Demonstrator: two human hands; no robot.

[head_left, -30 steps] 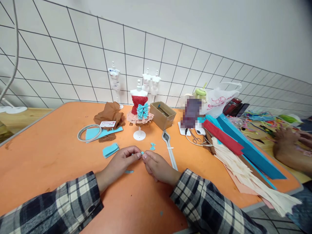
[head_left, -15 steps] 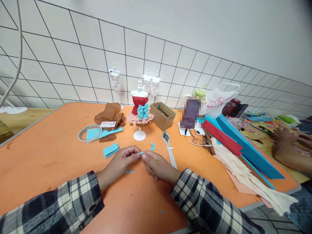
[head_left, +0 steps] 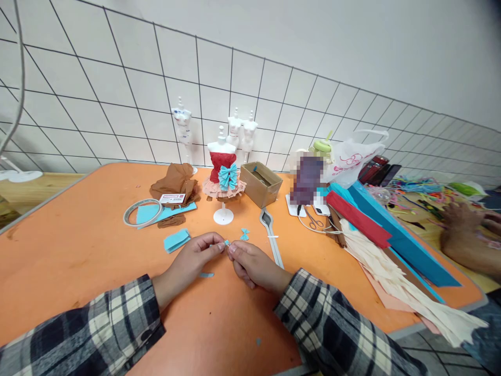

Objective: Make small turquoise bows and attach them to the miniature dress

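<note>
Turquoise crepe-like paper, one small gathered piece (head_left: 227, 243): pinched between the fingertips of both hands, above the near middle of the table (head_left: 97, 277). Fine detail too small to tell.

Left hand (head_left: 203, 248): thumb and forefinger closed on the piece. Right hand (head_left: 252, 261): fingertips narrowed on its other side, remaining fingers curled.

Small turquoise bow (head_left: 245, 234), one: lying just beyond the right hand; shaped, apparently complete. Condition of the held piece: no finished bow shape visible; judged part-worked.

Turquoise strip (head_left: 206, 275), one: flat on the table below the left hand, loose.

Folded turquoise paper (head_left: 177, 241), one stack: left of the hands, seemingly in reserve.

Dress form (head_left: 221, 145), white, upright on its stand: red bodice (head_left: 217, 169), peach ruffled skirt and large pleated turquoise bow (head_left: 227, 177) in place; the outfit reads as largely assembled. The small bow lies apart from it, not attached.

Surrounding stock: tape roll (head_left: 127, 220) and brown crepe paper (head_left: 172, 180), left; cardboard box (head_left: 256, 193), behind; scissors (head_left: 315, 221), red paper (head_left: 356, 218) and cream paper (head_left: 376, 261), right.

Farther white dress forms (head_left: 182, 125): three, without paper outfits.
</note>
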